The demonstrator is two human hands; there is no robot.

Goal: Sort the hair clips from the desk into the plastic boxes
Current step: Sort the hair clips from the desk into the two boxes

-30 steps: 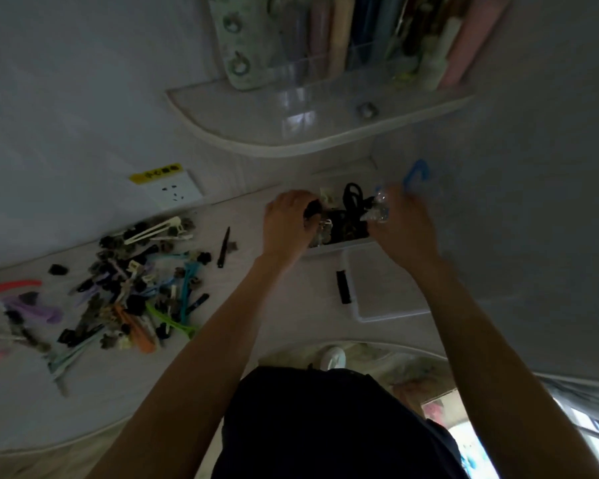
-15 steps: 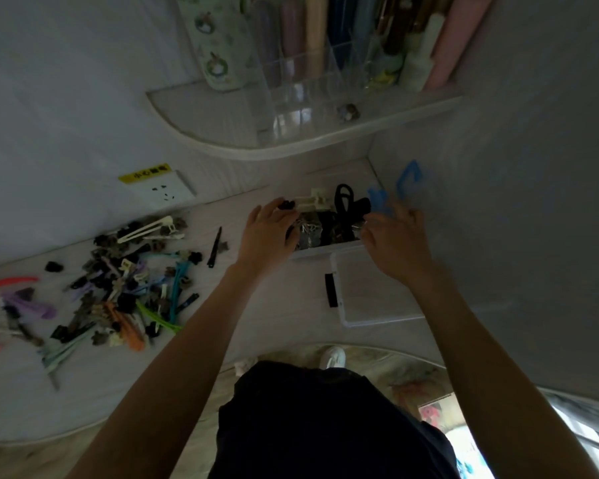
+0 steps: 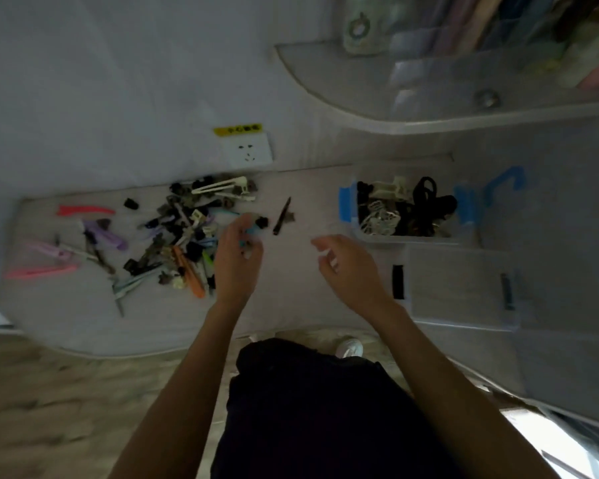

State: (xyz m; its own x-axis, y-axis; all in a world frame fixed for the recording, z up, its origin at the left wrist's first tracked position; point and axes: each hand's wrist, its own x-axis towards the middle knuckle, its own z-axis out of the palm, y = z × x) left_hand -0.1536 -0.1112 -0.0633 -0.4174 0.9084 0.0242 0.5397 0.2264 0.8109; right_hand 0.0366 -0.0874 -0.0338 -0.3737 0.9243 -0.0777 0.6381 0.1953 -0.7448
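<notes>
The sorting looks partly done: the clear plastic box (image 3: pixel 408 236) with blue latches, beyond the right hand's (image 3: pixel 346 267) loosely curled, empty fingers (image 3: pixel 320 244), already holds a tangle of dark and cream clips; a second, lower box (image 3: pixel 460 288) beside that hand looks almost empty; most clips lie in a heap (image 3: pixel 187 236) on the pale desk (image 3: pixel 291 299) just left of the left hand (image 3: pixel 237 261), whose fingers (image 3: pixel 244 224) seem to pinch a small blue clip, though blur hides the grip; the heap mixes slim glossy plastic bars, pink, orange and green, with small dark claws.
</notes>
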